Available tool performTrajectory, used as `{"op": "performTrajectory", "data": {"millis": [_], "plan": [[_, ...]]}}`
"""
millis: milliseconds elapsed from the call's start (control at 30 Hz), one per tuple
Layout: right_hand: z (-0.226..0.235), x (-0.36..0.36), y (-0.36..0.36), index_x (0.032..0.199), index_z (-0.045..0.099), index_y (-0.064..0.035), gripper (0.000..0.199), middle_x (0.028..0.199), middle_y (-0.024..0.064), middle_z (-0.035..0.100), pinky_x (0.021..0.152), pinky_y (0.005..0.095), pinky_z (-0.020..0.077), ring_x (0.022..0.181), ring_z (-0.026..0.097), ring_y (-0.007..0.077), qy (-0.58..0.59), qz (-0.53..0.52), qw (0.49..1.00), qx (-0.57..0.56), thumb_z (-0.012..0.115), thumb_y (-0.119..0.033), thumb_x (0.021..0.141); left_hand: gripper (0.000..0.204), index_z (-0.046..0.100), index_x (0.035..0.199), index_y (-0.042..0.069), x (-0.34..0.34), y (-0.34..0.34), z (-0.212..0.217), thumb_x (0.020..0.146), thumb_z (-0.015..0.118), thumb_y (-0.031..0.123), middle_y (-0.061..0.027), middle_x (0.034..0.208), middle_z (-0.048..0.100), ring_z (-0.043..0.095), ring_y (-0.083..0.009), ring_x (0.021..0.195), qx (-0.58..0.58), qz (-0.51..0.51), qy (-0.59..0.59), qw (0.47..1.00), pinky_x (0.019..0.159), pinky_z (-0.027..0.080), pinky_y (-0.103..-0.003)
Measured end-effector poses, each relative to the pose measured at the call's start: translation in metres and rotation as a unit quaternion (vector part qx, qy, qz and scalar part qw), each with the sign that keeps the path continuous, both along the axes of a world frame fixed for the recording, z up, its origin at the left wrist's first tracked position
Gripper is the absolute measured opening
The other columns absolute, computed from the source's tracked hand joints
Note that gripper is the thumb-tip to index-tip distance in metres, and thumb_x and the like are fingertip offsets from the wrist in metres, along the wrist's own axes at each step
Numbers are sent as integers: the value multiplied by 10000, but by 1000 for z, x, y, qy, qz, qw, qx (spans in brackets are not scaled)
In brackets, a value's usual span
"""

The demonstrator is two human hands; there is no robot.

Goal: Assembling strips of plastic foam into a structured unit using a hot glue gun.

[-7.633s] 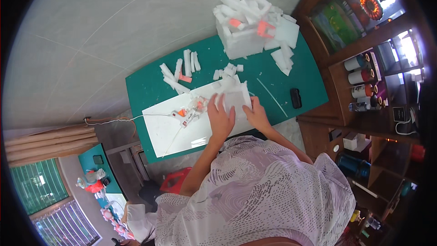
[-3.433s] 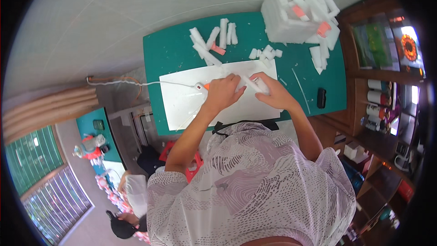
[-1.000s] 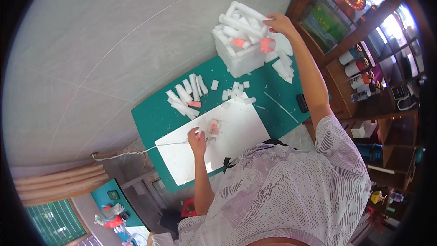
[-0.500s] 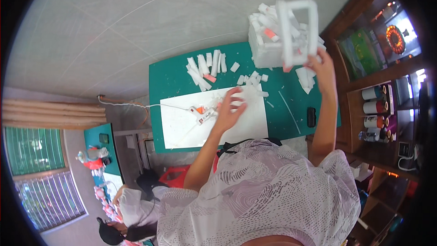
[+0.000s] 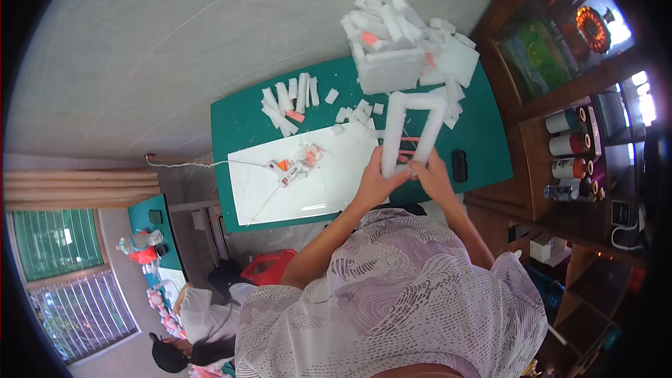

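Observation:
A white rectangular foam frame (image 5: pixel 394 129) is held up over the near right part of the table, gripped at its lower corners. My left hand (image 5: pixel 378 183) is closed round the lower left corner. On the lower right corner, my right hand (image 5: pixel 432 178) is closed too, its thumb near the other one. Pinkish strips show through the frame's opening; I cannot tell whether they belong to it. To the left, a hot glue gun (image 5: pixel 285 172) with a white cord lies on a white board (image 5: pixel 336 192), beside a small heap of white and orange scraps (image 5: pixel 311 154).
White foam strips (image 5: pixel 302 93) and small foam blocks (image 5: pixel 359 110) lie on the green table (image 5: pixel 231 119). A white box (image 5: pixel 392 73) heaped with foam pieces stands at the back right. A black case (image 5: pixel 459 166) lies near the right edge. Another person (image 5: pixel 210 318) sits at lower left.
My right hand has brought the foam frame from beside the box down toward me. My left hand, open and empty before, has moved right and taken hold of it. The view has shifted slightly.

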State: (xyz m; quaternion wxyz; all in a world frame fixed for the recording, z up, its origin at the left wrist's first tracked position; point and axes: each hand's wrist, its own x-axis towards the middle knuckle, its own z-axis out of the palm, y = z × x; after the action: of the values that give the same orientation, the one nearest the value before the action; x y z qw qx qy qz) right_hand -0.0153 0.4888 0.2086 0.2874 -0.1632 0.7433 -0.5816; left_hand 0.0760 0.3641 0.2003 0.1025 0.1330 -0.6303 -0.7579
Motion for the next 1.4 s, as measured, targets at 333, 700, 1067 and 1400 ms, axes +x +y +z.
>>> {"op": "performTrajectory", "data": {"millis": [333,700,1067,1400], "plan": [[0,9,-17,1070,510,52,325,842,216,615,638,375,474,746,626,348,206,101,972,50,578,-150,824,367,428,1056,19,39,-8,11,771,659,41,-100,885,601,608,-155,822,14,48,-80,996,698,509,-275],[110,51,-53,1049,493,54,300,798,245,591,654,446,454,757,566,454,222,264,938,42,556,-118,811,337,486,981,19,101,-59,70,754,707,133,-69,837,646,590,-120,810,-40,-22,-38,998,738,453,-278],[123,44,-91,1005,512,-6,308,760,221,581,620,441,441,735,564,424,251,302,902,178,610,-205,793,738,380,1270,38,145,-173,89,669,775,207,-99,1130,540,542,-209,1018,-110,-134,-93,980,805,447,-332],[86,67,-95,1017,519,-36,320,896,197,590,722,432,444,847,565,374,293,228,903,218,623,-192,757,486,486,1188,-3,76,-175,83,777,677,171,-214,1107,538,531,-361,1006,-405,-68,8,912,857,429,-367]]}}
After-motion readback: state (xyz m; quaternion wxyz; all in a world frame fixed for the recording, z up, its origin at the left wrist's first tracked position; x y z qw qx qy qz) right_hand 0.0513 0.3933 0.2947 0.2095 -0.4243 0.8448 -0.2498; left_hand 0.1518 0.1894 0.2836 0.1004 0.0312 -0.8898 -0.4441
